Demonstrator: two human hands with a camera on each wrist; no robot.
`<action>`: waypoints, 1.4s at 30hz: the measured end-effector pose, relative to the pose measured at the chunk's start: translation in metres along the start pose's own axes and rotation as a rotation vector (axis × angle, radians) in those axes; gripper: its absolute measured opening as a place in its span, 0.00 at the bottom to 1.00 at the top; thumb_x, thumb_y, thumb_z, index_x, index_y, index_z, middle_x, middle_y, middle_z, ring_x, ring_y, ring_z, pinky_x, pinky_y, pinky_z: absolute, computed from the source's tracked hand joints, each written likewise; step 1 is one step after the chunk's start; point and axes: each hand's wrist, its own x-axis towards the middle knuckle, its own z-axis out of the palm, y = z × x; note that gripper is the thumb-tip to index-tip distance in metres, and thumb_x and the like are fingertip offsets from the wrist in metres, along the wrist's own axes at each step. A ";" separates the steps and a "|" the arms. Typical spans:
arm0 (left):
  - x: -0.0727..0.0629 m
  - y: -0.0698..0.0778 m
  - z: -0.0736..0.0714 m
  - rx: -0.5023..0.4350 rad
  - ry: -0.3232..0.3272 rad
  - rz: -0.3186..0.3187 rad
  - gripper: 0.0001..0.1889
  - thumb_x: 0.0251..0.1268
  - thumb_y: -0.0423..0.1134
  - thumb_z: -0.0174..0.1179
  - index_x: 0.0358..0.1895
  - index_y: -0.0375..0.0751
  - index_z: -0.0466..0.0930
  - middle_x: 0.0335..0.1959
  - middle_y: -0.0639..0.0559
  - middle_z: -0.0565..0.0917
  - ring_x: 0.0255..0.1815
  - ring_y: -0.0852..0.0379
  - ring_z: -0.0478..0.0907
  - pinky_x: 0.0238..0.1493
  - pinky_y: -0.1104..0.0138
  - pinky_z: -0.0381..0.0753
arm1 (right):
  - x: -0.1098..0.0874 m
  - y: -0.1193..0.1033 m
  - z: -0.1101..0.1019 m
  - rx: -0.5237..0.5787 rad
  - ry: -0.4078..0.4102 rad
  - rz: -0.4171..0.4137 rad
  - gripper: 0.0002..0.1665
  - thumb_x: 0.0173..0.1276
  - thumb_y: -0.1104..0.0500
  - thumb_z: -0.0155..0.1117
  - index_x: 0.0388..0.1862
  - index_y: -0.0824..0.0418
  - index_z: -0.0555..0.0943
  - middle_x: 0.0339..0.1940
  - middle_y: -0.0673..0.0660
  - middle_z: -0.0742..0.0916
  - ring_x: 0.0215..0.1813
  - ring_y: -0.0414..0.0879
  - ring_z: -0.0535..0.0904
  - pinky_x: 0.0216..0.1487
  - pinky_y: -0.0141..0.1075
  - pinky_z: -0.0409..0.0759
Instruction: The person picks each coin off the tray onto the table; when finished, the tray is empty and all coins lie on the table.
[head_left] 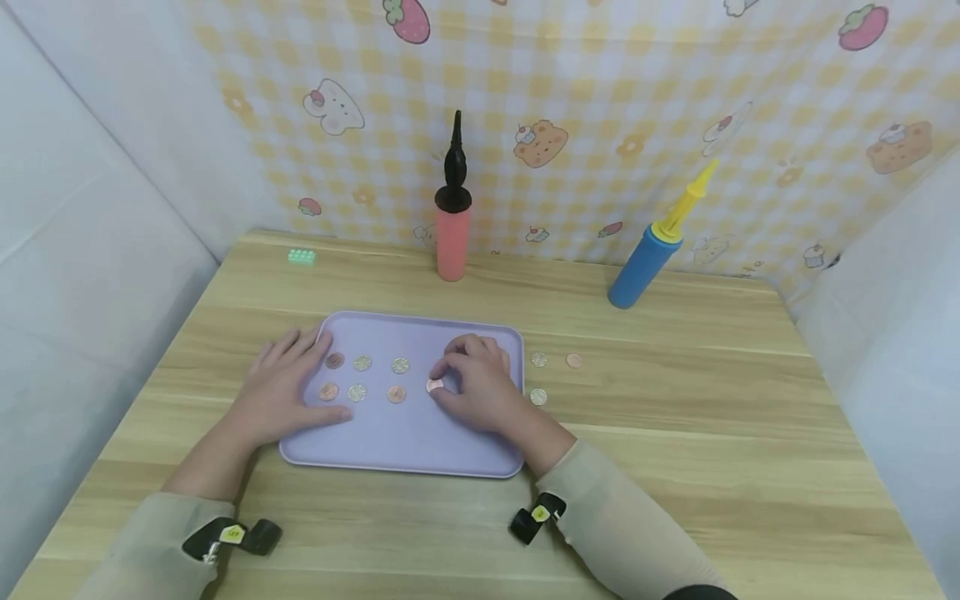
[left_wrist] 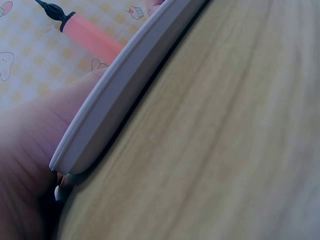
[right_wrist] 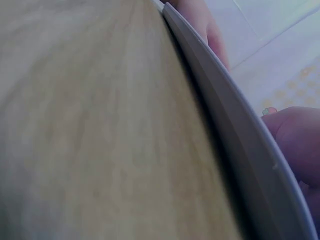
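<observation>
A lilac tray [head_left: 405, 454] lies on the wooden table with several copper and silver coins in two rows on its left half, among them a copper coin [head_left: 396, 394]. My right hand [head_left: 480, 387] reaches over the tray's right half and pinches a coin [head_left: 434, 385] between thumb and forefinger, close over the tray's surface. Across the tray's left rim rests my left hand [head_left: 281, 396], fingers spread and thumb lying inside the tray near the coins. In both wrist views the tray's side wall [left_wrist: 115, 95] hides most of the hands and all the coins.
Right of the tray lie two silver coins [head_left: 538, 397] and a copper coin [head_left: 573, 360]. At the back stand a pink and black hand pump [head_left: 452, 242] and a leaning blue and yellow one [head_left: 645, 265]. A small green studded block [head_left: 302, 257] sits at the back left.
</observation>
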 end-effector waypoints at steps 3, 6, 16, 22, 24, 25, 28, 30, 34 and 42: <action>0.000 0.000 0.000 -0.001 -0.004 -0.003 0.67 0.51 0.71 0.77 0.85 0.32 0.55 0.85 0.31 0.56 0.84 0.23 0.44 0.79 0.29 0.34 | 0.000 0.001 -0.001 0.000 -0.005 -0.032 0.06 0.71 0.50 0.74 0.43 0.48 0.89 0.59 0.51 0.83 0.67 0.53 0.69 0.71 0.56 0.61; 0.000 0.001 0.000 -0.001 -0.006 -0.003 0.67 0.52 0.71 0.76 0.85 0.32 0.55 0.85 0.31 0.56 0.84 0.23 0.44 0.79 0.29 0.34 | -0.001 0.003 0.000 0.003 0.008 -0.099 0.05 0.71 0.52 0.75 0.43 0.46 0.87 0.54 0.46 0.87 0.63 0.49 0.73 0.69 0.53 0.63; -0.001 0.002 -0.001 0.001 -0.003 -0.003 0.66 0.51 0.70 0.77 0.84 0.30 0.56 0.84 0.30 0.57 0.84 0.23 0.44 0.79 0.29 0.34 | -0.003 0.007 0.004 -0.033 0.097 -0.342 0.08 0.69 0.57 0.77 0.46 0.48 0.93 0.41 0.40 0.92 0.52 0.41 0.81 0.60 0.44 0.74; -0.001 0.005 -0.003 0.002 -0.014 -0.013 0.66 0.50 0.69 0.78 0.84 0.31 0.56 0.84 0.30 0.57 0.84 0.23 0.44 0.79 0.29 0.34 | -0.002 0.009 0.006 0.152 0.141 -0.299 0.14 0.57 0.59 0.86 0.43 0.54 0.93 0.39 0.44 0.92 0.49 0.40 0.81 0.58 0.39 0.77; -0.001 0.005 -0.003 0.004 -0.015 -0.013 0.66 0.50 0.69 0.78 0.84 0.31 0.56 0.84 0.30 0.57 0.84 0.23 0.44 0.79 0.29 0.34 | -0.002 0.008 0.007 0.196 0.166 -0.257 0.15 0.57 0.61 0.87 0.44 0.55 0.94 0.40 0.46 0.92 0.48 0.40 0.82 0.56 0.35 0.80; -0.002 0.006 -0.004 0.006 -0.018 -0.013 0.66 0.51 0.69 0.77 0.84 0.31 0.56 0.84 0.29 0.57 0.84 0.23 0.44 0.79 0.29 0.34 | -0.001 0.008 0.007 0.213 0.178 -0.237 0.16 0.57 0.62 0.86 0.46 0.57 0.94 0.41 0.47 0.92 0.48 0.40 0.83 0.55 0.34 0.81; -0.002 0.006 -0.004 0.009 -0.015 -0.010 0.66 0.51 0.69 0.77 0.84 0.31 0.56 0.84 0.29 0.58 0.84 0.23 0.44 0.79 0.29 0.35 | -0.001 0.009 0.007 0.245 0.194 -0.192 0.18 0.60 0.63 0.85 0.50 0.59 0.93 0.44 0.50 0.93 0.49 0.42 0.85 0.55 0.33 0.83; -0.002 0.006 -0.004 0.010 -0.014 -0.010 0.66 0.51 0.70 0.77 0.84 0.31 0.56 0.84 0.29 0.58 0.84 0.23 0.44 0.79 0.29 0.35 | -0.001 0.009 0.006 0.252 0.194 -0.180 0.20 0.62 0.64 0.83 0.54 0.61 0.92 0.46 0.51 0.93 0.50 0.44 0.85 0.57 0.33 0.82; -0.002 0.007 -0.004 0.009 -0.012 -0.012 0.66 0.51 0.70 0.77 0.84 0.31 0.56 0.84 0.29 0.58 0.84 0.23 0.45 0.79 0.29 0.36 | -0.002 0.010 0.006 0.251 0.191 -0.178 0.23 0.64 0.64 0.82 0.58 0.64 0.90 0.47 0.53 0.93 0.51 0.47 0.86 0.59 0.35 0.83; -0.002 0.007 -0.004 0.011 -0.018 -0.021 0.66 0.51 0.70 0.77 0.84 0.31 0.56 0.84 0.29 0.57 0.84 0.23 0.44 0.79 0.28 0.35 | -0.003 0.008 0.004 0.259 0.179 -0.152 0.20 0.64 0.63 0.82 0.56 0.62 0.91 0.49 0.53 0.93 0.52 0.46 0.87 0.60 0.35 0.83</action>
